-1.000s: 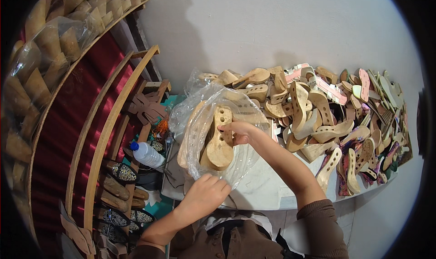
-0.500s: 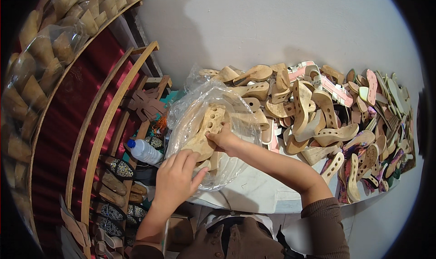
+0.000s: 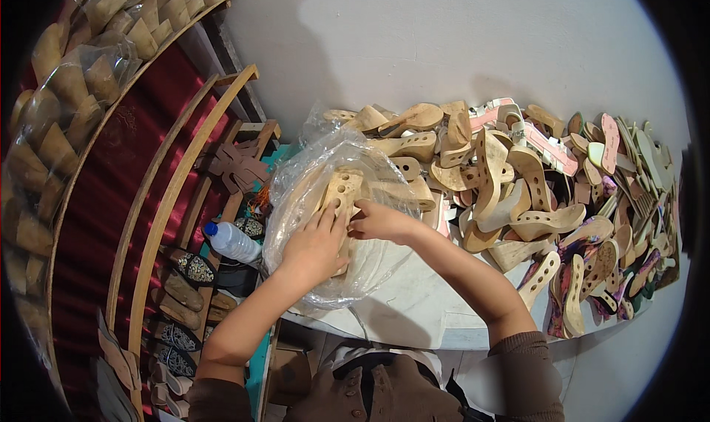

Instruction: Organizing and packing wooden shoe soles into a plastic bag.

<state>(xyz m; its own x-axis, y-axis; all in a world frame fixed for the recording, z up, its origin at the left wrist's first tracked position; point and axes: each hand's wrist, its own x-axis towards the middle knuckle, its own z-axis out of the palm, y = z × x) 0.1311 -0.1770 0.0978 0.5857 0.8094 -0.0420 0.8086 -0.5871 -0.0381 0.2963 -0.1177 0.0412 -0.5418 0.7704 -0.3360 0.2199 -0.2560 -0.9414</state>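
Note:
A clear plastic bag [image 3: 392,255] lies spread on the table in front of me, with pale wooden shoe soles in it. The uppermost wooden sole [image 3: 344,181] has a row of round holes and points away from me. Across its near part lies my left hand [image 3: 314,248], fingers stretched out and thumb apart. My right hand [image 3: 377,222] is at the sole's right edge, fingers curled in against it; the fingertips are partly hidden. Both hands reach in over the bag's opening.
Many wooden soles [image 3: 492,174] are heaped to the right on the white table [image 3: 414,311], among pink-and-white straps [image 3: 547,152]. On the left stand a wooden rack [image 3: 166,222] with shoes and a bottle with a blue cap [image 3: 233,242]. A wall [image 3: 458,37] rises behind.
My left hand has moved forward and right, from the near end of the sole onto it. My right hand has shifted slightly right to the sole's edge, and its fingers have curled.

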